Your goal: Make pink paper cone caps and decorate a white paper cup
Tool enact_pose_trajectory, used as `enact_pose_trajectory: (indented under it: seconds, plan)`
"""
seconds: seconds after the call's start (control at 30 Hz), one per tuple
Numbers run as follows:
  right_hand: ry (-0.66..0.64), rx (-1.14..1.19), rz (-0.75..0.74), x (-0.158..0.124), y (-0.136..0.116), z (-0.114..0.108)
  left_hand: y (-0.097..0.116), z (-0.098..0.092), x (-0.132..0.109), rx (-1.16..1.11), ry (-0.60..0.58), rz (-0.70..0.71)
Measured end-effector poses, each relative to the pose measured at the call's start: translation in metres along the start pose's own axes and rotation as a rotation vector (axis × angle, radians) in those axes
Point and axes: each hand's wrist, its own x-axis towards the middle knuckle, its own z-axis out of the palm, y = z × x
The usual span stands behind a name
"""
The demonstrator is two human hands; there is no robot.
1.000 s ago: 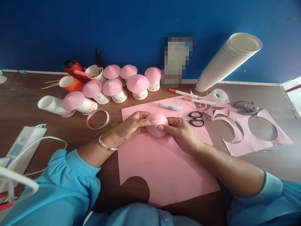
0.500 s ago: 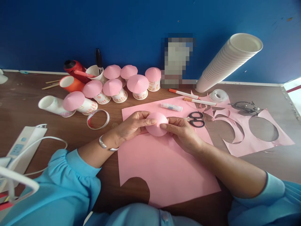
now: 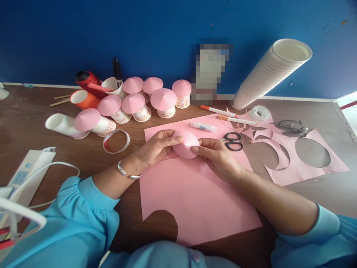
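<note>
Between both hands is a small pink paper cone (image 3: 185, 146), held over a large pink paper sheet (image 3: 200, 201). My left hand (image 3: 160, 147) pinches its left edge, thumb on top and the other fingers beneath. On the right side, my right hand (image 3: 217, 154) grips the cone the same way. Just behind the hands, a glue stick (image 3: 203, 127) lies on the sheet. Black-handled scissors (image 3: 233, 142) rest close to my right hand, their blades partly hidden. Several paper cups topped with pink cones (image 3: 163, 99) stand at the back left.
A tall leaning stack of white cups (image 3: 267, 76) is at the back right. Pink scraps (image 3: 292, 163), two markers (image 3: 237, 120), a tape roll (image 3: 260, 113) and glasses (image 3: 290, 126) lie to the right. On the left are a paper ring (image 3: 116, 141) and a power strip (image 3: 25, 178).
The cone has risen slightly and turned a little between my fingers. My left thumb has shifted up along its edge. The things on the table stay where they were.
</note>
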Motion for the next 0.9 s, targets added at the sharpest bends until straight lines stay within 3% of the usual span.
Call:
enact_pose_trajectory:
  seconds: [0.2,0.53,0.9]
  plan:
    - [-0.017,0.015,-0.054,-0.0007,-0.0023,0.0005,0.0007,-0.0001,-0.0007,-0.008,-0.057,0.016]
    - [0.046,-0.078,-0.058,-0.0001,-0.0005,0.0009,0.002,0.0017,-0.0024,0.03,0.013,-0.032]
    - [0.054,-0.028,-0.108,0.0001,-0.0003,-0.0005,0.0025,0.0031,-0.003,-0.018,-0.033,0.016]
